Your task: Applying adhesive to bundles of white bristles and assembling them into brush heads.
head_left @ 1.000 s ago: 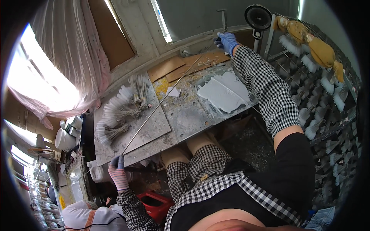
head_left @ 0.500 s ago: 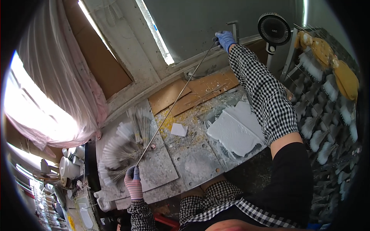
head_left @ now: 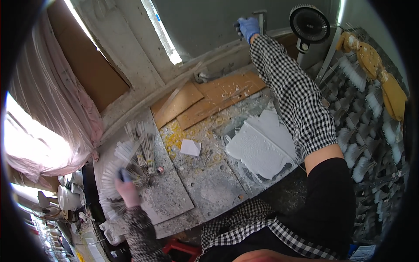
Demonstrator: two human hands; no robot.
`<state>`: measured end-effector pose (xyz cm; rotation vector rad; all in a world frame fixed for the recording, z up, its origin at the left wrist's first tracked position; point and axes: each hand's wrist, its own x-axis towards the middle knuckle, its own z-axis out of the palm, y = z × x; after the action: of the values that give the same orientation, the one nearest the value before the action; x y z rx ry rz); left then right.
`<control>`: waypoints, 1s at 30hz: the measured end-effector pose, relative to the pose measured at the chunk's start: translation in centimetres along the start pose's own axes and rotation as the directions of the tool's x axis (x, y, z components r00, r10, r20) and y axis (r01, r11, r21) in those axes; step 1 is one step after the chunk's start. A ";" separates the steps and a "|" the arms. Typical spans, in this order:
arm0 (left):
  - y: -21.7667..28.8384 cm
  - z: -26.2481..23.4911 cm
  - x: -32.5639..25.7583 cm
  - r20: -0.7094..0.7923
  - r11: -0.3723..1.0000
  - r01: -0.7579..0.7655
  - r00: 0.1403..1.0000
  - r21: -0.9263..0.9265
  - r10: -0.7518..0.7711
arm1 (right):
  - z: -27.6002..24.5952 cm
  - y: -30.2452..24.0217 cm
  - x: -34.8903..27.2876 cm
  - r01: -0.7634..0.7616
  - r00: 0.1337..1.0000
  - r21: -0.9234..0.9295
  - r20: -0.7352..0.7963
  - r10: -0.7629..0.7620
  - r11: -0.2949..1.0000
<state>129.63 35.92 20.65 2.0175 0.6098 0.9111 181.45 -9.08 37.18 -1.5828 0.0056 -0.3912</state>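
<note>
A long thin rod [head_left: 174, 95], smeared by motion, stretches slantwise across the bench between my two hands. At its far end my right hand [head_left: 248, 28], in a blue-purple glove, is closed round it near the grey wall panel. My left hand [head_left: 127, 188], in a pink glove with dark fingertips, is blurred at the near end, with its fingers pinched together. It is over a bunch of thin wire stems [head_left: 146, 150] with whitish translucent tufts [head_left: 111, 174]. On the bench lie a slab of white paste [head_left: 262, 142] and a small white paper square [head_left: 190, 147].
Brown cardboard sheets [head_left: 218, 100] lie along the bench's back edge. A black round fan [head_left: 309, 24] stands at the far right. Beside it, a rack of hanging grey-white fan-shaped pieces [head_left: 349, 139] carries yellow gloves [head_left: 375, 65]. A pink curtain [head_left: 56, 113] hangs at left.
My left hand has swung left and slightly up, with the rod now blurred. The right hand has shifted a little up and left. The whole view has turned slightly.
</note>
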 end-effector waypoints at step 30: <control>0.8 -9.5 19.1 0.080 0.976 -0.218 0.973 0.005 0.217 | -10.2 1.9 -55.8 -0.398 0.380 -0.226 0.842 0.383 0.889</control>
<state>134.19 53.19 32.41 2.1522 0.3567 0.9513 126.91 -5.50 21.77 -1.5414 -0.4126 0.8587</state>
